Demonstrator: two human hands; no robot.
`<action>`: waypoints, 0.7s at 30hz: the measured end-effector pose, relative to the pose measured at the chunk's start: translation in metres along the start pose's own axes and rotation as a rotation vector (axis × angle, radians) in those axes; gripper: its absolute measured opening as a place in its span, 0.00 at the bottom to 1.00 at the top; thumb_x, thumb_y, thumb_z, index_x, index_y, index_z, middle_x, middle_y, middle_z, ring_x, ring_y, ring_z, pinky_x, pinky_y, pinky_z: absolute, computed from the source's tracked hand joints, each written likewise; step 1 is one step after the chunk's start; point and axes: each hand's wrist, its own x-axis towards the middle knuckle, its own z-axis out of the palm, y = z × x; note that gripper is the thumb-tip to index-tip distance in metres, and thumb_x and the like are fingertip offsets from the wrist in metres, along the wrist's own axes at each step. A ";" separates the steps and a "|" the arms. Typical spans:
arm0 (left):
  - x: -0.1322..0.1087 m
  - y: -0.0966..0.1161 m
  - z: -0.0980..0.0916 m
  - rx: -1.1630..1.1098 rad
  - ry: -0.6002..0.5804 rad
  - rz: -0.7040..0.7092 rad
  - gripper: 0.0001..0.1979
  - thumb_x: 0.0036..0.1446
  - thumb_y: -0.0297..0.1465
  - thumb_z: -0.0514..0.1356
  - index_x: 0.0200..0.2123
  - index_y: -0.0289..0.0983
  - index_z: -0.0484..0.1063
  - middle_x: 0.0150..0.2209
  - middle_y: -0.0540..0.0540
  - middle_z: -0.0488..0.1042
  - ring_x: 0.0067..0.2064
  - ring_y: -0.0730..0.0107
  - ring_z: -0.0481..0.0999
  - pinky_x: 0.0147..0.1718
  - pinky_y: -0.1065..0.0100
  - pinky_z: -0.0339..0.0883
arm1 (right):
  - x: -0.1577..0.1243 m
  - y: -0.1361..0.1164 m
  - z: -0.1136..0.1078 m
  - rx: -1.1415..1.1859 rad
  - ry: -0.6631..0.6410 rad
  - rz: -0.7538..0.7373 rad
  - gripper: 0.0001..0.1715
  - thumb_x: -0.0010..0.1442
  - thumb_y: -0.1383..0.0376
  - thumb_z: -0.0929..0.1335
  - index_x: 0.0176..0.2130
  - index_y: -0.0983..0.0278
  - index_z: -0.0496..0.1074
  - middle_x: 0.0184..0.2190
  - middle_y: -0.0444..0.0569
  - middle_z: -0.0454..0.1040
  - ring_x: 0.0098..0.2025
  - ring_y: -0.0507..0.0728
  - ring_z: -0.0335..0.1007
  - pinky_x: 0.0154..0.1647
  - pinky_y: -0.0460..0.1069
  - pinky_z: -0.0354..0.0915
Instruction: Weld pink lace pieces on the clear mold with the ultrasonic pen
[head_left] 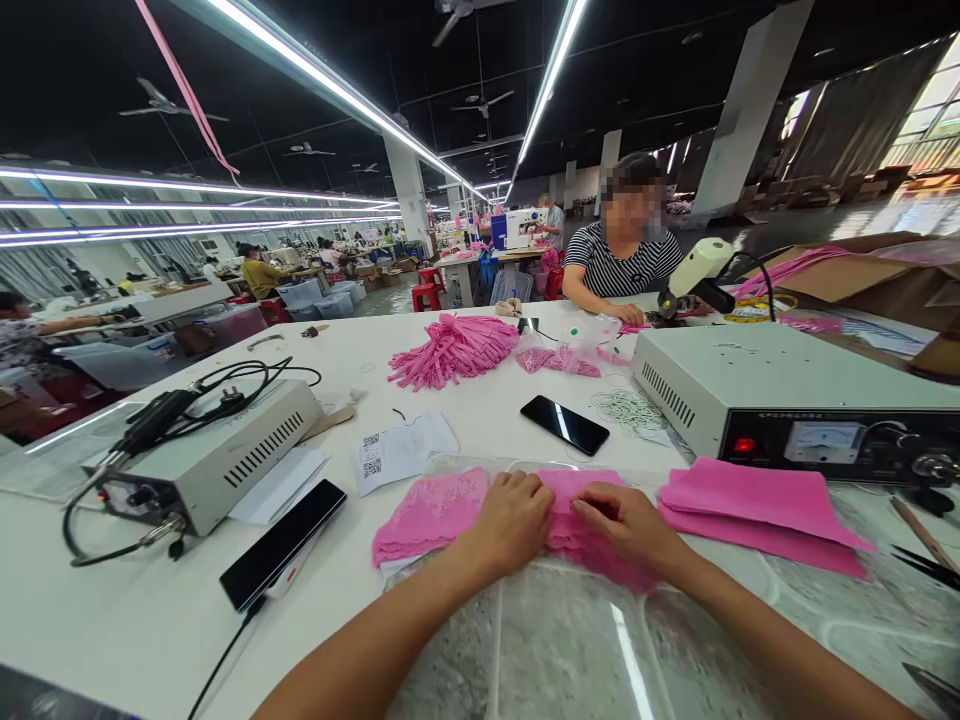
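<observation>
In front of me a stack of pink fabric pieces with scalloped edges (581,482) lies on a clear plastic sheet. My left hand (516,515) rests at its left side, fingers curled and closed on the fabric, fingertips partly hidden. My right hand (626,525) pinches the fabric at the right side between thumb and fingers. To the left of my left hand lies another pink stack of lace-like pieces (431,510). Right of my right hand are larger, plain pink fabric sheets (757,505), with one layer lifted from those below.
Two grey metal machine boxes stand at left (217,450) and right (810,370). Two phones lie at left (285,545) and centre (565,424). Pink strips (457,350) are heaped farther back. Scissors (926,570) lie far right. A co-worker in a striped shirt (626,262) sits opposite.
</observation>
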 end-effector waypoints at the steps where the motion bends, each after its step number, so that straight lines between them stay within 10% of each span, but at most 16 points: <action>1: 0.001 0.000 0.003 0.023 0.014 0.010 0.03 0.60 0.27 0.57 0.35 0.35 0.72 0.35 0.42 0.72 0.40 0.60 0.71 0.42 0.59 0.64 | -0.001 0.000 0.001 -0.017 0.017 -0.015 0.12 0.66 0.60 0.65 0.35 0.67 0.71 0.30 0.43 0.72 0.30 0.51 0.70 0.32 0.49 0.69; 11: -0.014 -0.034 -0.007 0.062 0.268 0.136 0.13 0.64 0.22 0.50 0.44 0.36 0.72 0.37 0.42 0.72 0.39 0.64 0.70 0.40 0.63 0.66 | -0.015 0.008 -0.018 -0.276 0.256 -0.172 0.17 0.60 0.74 0.60 0.42 0.62 0.75 0.38 0.53 0.75 0.41 0.59 0.72 0.37 0.54 0.72; 21: -0.126 -0.016 -0.028 0.049 0.158 0.390 0.09 0.67 0.22 0.48 0.44 0.32 0.67 0.31 0.44 0.71 0.33 0.68 0.69 0.33 0.67 0.65 | -0.083 -0.043 0.020 -0.266 0.156 -0.552 0.19 0.63 0.78 0.57 0.44 0.66 0.73 0.33 0.53 0.76 0.34 0.56 0.73 0.33 0.50 0.72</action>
